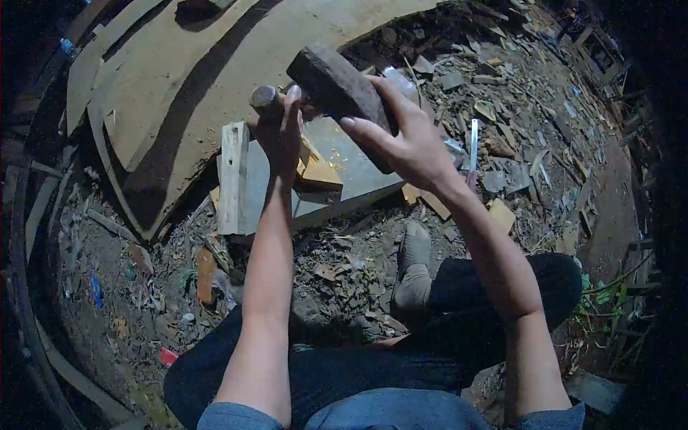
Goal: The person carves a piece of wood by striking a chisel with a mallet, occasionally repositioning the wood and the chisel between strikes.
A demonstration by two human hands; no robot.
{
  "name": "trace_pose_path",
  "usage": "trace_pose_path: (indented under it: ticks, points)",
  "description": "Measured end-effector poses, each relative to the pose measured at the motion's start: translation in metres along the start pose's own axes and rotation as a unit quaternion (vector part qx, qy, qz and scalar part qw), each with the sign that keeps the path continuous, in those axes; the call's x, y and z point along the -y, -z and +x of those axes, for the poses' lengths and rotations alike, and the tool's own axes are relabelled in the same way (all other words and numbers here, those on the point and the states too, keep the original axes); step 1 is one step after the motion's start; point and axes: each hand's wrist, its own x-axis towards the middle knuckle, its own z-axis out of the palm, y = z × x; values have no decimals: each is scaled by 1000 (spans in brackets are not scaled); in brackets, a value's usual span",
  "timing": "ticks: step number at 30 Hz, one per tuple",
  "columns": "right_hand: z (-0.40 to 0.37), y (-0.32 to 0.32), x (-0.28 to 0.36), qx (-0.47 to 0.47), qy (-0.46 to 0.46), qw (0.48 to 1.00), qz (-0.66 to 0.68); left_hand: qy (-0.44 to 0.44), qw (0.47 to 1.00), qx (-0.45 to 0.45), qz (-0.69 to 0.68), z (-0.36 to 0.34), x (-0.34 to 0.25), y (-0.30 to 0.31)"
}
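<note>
My left hand point(282, 132) is closed around a round-ended handle point(265, 99), whose lower part is hidden by my fingers. To its right, my right hand point(408, 147) grips a thick, dark rectangular block point(340, 82), tilted down to the right. Whether the handle and block are joined is hidden. Below both hands lies a grey board point(369, 161) with yellow shavings on it. A short yellowish wood piece point(320, 174) rests there, and a pale wooden block point(233, 179) stands at the board's left edge.
A large, wide wooden slab point(244, 79) fills the upper left. Wood scraps and debris point(494, 93) cover the ground on the right. A narrow metal strip point(474, 147) sticks up from them. My foot point(413, 265) is just below the board.
</note>
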Motion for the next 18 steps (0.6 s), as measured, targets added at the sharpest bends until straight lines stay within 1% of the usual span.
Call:
trace_pose_path:
  ticks: [2, 3, 4, 5, 6, 8, 9, 11, 12, 14, 15, 16, 18]
  points:
    - [0, -2, 0, 12, -11, 1000, 15, 104, 990, -57, -78, -4, -19, -7]
    - [0, -3, -2, -7, 2, 1000, 5, 105, 990, -58, -77, -4, -21, -6]
    - [1, -4, -3, -26, 15, 1000, -5, 120, 991, -35, -42, -3, -24, -5]
    - [1, -5, -4, -26, 15, 1000, -5, 136, 991, -11, -7, -3, -26, -4]
    - [1, -5, -4, -28, 24, 999, -3, 136, 991, -11, -8, -3, -20, -2]
    - [1, -5, -4, -30, 34, 999, -1, 88, 989, -9, 121, -5, -1, 1]
    - [1, -5, -4, -21, 18, 1000, 11, 88, 989, -9, 121, -6, -8, 0]
    - [1, -4, -2, -12, 4, 1000, 21, 82, 996, -11, 32, -6, -37, -8]
    - [1, -3, -1, -8, 15, 1000, 9, 82, 996, -12, 31, -5, -45, -8]
    - [0, -1, 0, -3, 24, 1000, -1, 128, 990, -52, -5, -4, -54, -7]
    - [0, -1, 0, -6, 20, 1000, -3, 128, 989, -72, -13, 0, -55, -10]
    - [1, -1, 0, -8, 16, 1000, -5, 128, 989, -72, -12, 0, -57, -9]
    - [2, -1, -2, -7, 22, 1000, -5, 136, 987, -57, -64, -2, -61, -10]
